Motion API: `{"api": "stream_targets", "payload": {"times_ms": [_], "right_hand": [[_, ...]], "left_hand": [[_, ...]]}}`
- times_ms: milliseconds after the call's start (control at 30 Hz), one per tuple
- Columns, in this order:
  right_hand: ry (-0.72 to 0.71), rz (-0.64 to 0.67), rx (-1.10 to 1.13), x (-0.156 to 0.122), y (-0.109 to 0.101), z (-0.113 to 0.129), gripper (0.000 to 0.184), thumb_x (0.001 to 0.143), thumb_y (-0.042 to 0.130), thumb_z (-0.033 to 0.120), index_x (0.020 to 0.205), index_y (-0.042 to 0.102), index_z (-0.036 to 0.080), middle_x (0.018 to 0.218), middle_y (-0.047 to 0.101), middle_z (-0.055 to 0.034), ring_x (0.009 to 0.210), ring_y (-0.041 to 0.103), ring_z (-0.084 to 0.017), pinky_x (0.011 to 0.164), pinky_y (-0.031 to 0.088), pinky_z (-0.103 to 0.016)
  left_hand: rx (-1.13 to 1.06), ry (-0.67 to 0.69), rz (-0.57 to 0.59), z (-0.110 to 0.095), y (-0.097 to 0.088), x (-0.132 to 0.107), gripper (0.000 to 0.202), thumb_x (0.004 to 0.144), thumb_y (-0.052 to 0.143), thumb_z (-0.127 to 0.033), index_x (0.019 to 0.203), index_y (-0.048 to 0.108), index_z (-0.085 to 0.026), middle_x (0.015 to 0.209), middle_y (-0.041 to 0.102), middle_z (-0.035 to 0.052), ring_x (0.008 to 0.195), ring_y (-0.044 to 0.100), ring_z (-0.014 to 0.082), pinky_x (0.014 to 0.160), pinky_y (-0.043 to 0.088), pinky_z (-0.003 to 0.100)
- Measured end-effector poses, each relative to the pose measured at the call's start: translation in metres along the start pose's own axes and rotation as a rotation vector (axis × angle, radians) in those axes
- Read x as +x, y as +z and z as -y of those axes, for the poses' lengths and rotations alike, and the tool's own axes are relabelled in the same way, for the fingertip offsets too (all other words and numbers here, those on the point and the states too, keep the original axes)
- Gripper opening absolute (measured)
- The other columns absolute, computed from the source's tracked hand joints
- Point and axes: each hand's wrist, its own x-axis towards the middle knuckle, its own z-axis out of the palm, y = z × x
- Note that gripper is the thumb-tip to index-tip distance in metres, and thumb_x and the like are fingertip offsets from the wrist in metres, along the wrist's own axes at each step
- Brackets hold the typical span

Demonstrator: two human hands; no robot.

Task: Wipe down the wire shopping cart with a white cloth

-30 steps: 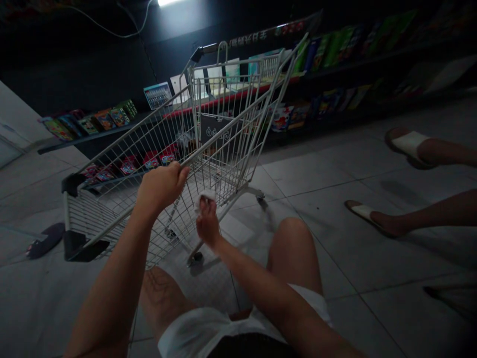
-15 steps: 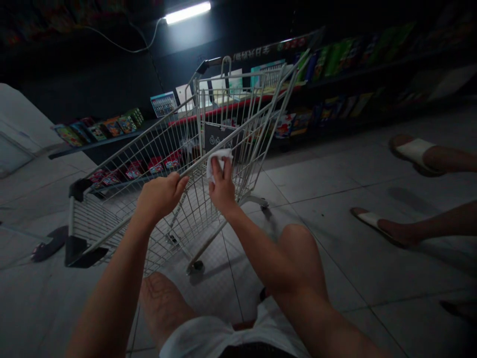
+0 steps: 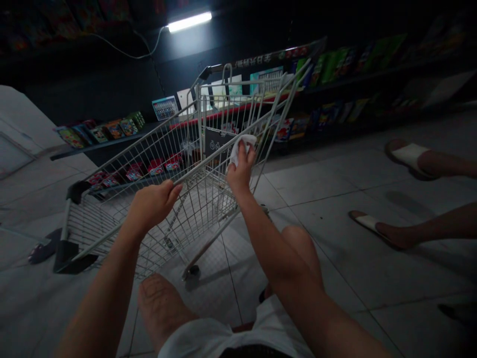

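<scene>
**Cloth on the cart rail, both hands busy**

You sit on the tiled floor (image 3: pixel 335 258) with the shopping cart (image 3: pixel 156 149) straight in front of you, and its near top rail runs slantwise up and away from you. Your left hand (image 3: pixel 152 204) is closed around that rail about halfway along, fingers curled over the wire and thumb on your side of it. Your right hand (image 3: pixel 240 171) sits further up the same rail, well apart from the left. It clasps a white cloth (image 3: pixel 238 144), bunched under the fingers and pressed against the rail, with part of it showing above your fingertips.

Your bare knees rise just short of the cart, and your white shorts (image 3: pixel 208 338) show at the bottom edge of the view. One cart wheel (image 3: pixel 192 272) rests on the floor below the basket, between your knees. A black corner bumper (image 3: pixel 69 251) caps the low end of the cart.

Beyond the cart, dim shelves (image 3: pixel 112 129) carry rows of coloured packets, and a tube light (image 3: pixel 189 21) glows above them. To the right of the cart, well clear of it, lie another person's legs, with a white slipper (image 3: pixel 408 151) on the far foot. To the left of the cart, near the bumper, a dark slipper (image 3: pixel 42 248) lies on the floor.
</scene>
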Motion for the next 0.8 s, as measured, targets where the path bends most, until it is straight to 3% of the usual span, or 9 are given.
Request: {"api": "stream_targets", "payload": {"times_ms": [100, 233, 300, 367, 433, 567, 667, 800], "right_hand": [[0.006, 0.035, 0.022, -0.037, 0.015, 0.016, 0.081, 0.081, 0.043, 0.003, 0.155, 0.021, 0.027, 0.156, 0.017, -0.0121, 0.15, 0.017, -0.034, 0.118, 0.035, -0.062], [-0.105, 0.293, 0.01, -0.111, 0.007, 0.041, 0.072, 0.08, 0.047, 0.005, 0.15, 0.039, 0.024, 0.142, 0.039, -0.0129, 0.135, 0.043, -0.031, 0.113, 0.047, -0.051], [-0.188, 0.343, 0.014, -0.125, -0.007, 0.052, 0.068, 0.08, 0.045, 0.004, 0.146, 0.046, 0.022, 0.139, 0.045, -0.0122, 0.131, 0.048, -0.028, 0.113, 0.048, -0.046], [-0.277, 0.296, 0.015, -0.121, -0.02, 0.065, 0.068, 0.082, 0.044, 0.005, 0.146, 0.046, 0.024, 0.143, 0.044, -0.0094, 0.133, 0.046, -0.026, 0.115, 0.046, -0.044], [-0.392, 0.276, -0.022, -0.103, -0.026, 0.078, 0.067, 0.084, 0.046, 0.007, 0.148, 0.043, 0.029, 0.148, 0.042, -0.0043, 0.134, 0.045, -0.024, 0.114, 0.046, -0.043], [-0.56, 0.388, -0.21, -0.047, -0.025, 0.085, 0.061, 0.089, 0.048, 0.009, 0.142, 0.049, 0.039, 0.146, 0.048, 0.0027, 0.117, 0.054, -0.021, 0.097, 0.057, -0.037], [-0.439, 0.385, -0.364, 0.017, -0.039, 0.057, 0.056, 0.089, 0.047, 0.007, 0.137, 0.054, 0.034, 0.143, 0.049, -0.0018, 0.117, 0.055, -0.024, 0.094, 0.057, -0.041], [-0.229, 0.273, -0.5, 0.11, -0.077, -0.001, 0.051, 0.087, 0.045, 0.006, 0.134, 0.057, 0.022, 0.142, 0.046, -0.0091, 0.118, 0.054, -0.027, 0.097, 0.052, -0.05]], "left_hand": [[-0.001, -0.013, -0.002, 0.003, 0.0, -0.003, 0.059, 0.098, 0.013, -0.057, 0.094, 0.06, -0.022, 0.08, 0.072, 0.0085, 0.079, 0.068, 0.0268, 0.063, 0.04, 0.033], [0.007, -0.033, 0.001, 0.003, -0.001, -0.005, 0.057, 0.099, 0.014, -0.056, 0.095, 0.059, -0.022, 0.082, 0.073, 0.008, 0.08, 0.069, 0.0259, 0.063, 0.04, 0.032], [0.013, -0.03, 0.006, 0.001, -0.003, -0.006, 0.054, 0.099, 0.015, -0.053, 0.096, 0.059, -0.021, 0.084, 0.073, 0.0083, 0.081, 0.069, 0.0257, 0.064, 0.039, 0.032], [0.029, -0.023, 0.01, -0.001, -0.004, -0.008, 0.05, 0.099, 0.018, -0.049, 0.097, 0.059, -0.021, 0.087, 0.073, 0.009, 0.082, 0.069, 0.0258, 0.063, 0.039, 0.032], [0.046, -0.014, 0.001, -0.002, -0.004, -0.009, 0.047, 0.099, 0.019, -0.046, 0.098, 0.059, -0.02, 0.089, 0.073, 0.0096, 0.083, 0.07, 0.0261, 0.063, 0.038, 0.032], [0.028, 0.01, 0.001, 0.001, -0.004, -0.011, 0.045, 0.099, 0.02, -0.045, 0.099, 0.058, -0.02, 0.091, 0.074, 0.0096, 0.083, 0.07, 0.0264, 0.063, 0.039, 0.032], [0.012, 0.012, 0.031, 0.004, -0.004, -0.013, 0.044, 0.099, 0.02, -0.045, 0.096, 0.057, -0.02, 0.089, 0.073, 0.0094, 0.082, 0.07, 0.0262, 0.063, 0.039, 0.033], [0.031, -0.012, 0.039, 0.002, -0.007, -0.015, 0.044, 0.099, 0.02, -0.045, 0.096, 0.056, -0.02, 0.089, 0.073, 0.0093, 0.083, 0.07, 0.0265, 0.063, 0.039, 0.032]]}}
